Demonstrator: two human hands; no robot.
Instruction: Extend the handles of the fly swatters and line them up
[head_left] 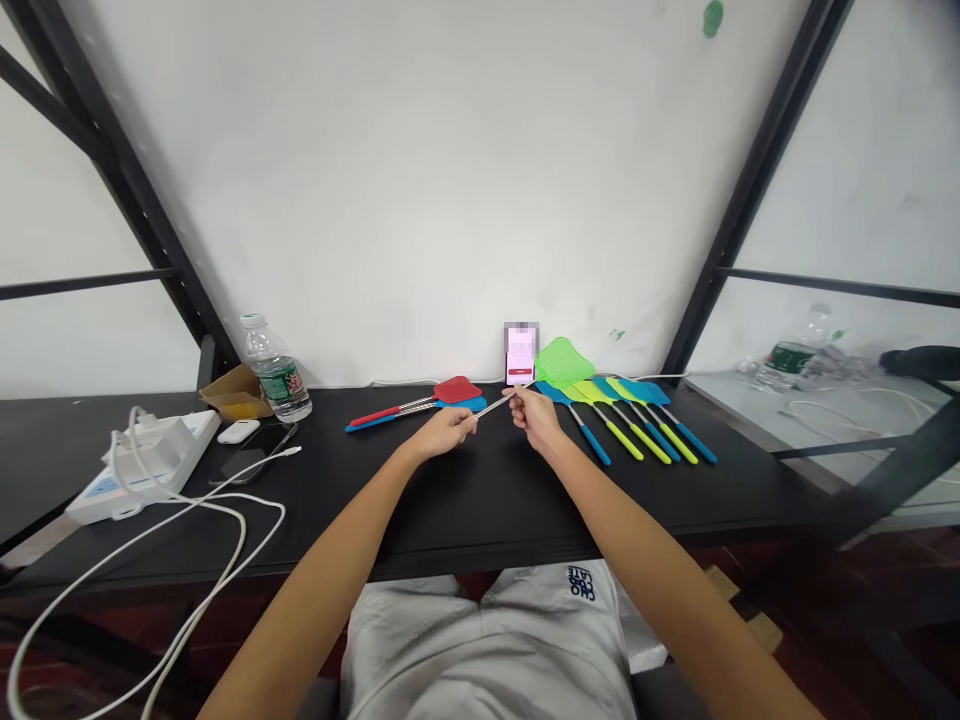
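Note:
Between my two hands is a fly swatter with a light green mesh head [564,362] and a thin metal rod. My left hand [444,432] is closed around its handle end, and my right hand [534,415] pinches the rod nearer the head. The green head is tilted up at the right, in front of the fanned swatters. To the left lie a red fly swatter [456,388] and a blue one [471,404] partly beneath it. Several blue and yellow-green fly swatters [628,428] lie side by side to the right, handles toward me.
A phone [521,355] leans upright against the wall. At left stand a water bottle [279,375], a cardboard box [238,392], a white earbud case [238,431], a dark phone [253,458] and a power strip [142,465] with white cables [244,520]. Black metal posts frame the table.

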